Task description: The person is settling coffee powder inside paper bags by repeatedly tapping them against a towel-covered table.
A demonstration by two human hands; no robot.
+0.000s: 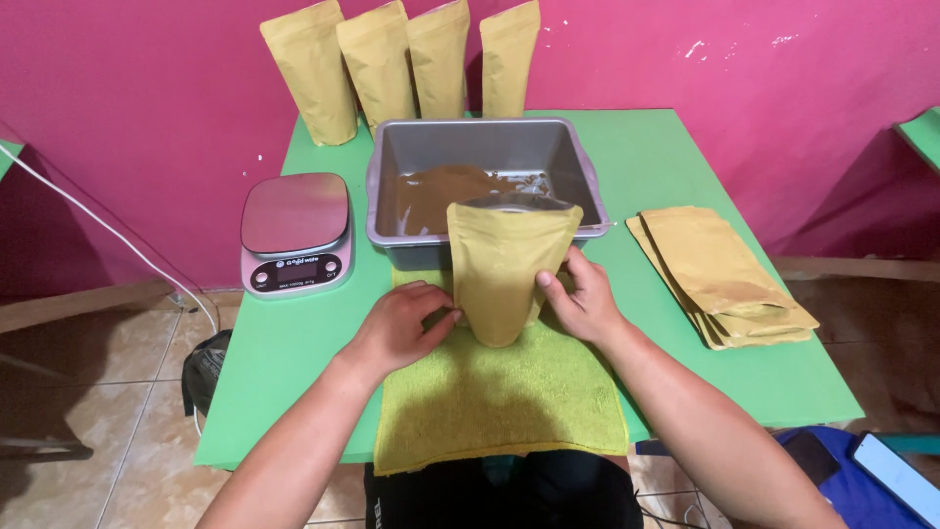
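An open pouch stands upright on the towel, between both hands; left hand and right hand fingers grasp its sides. Seemingly filled and being settled; just beyond the fingers, the tray of brown powder

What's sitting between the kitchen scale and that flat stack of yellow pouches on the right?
In the head view, the grey metal tray of brown powder lies between the scale and the flat pouch stack, with the open pouch held upright just before it.
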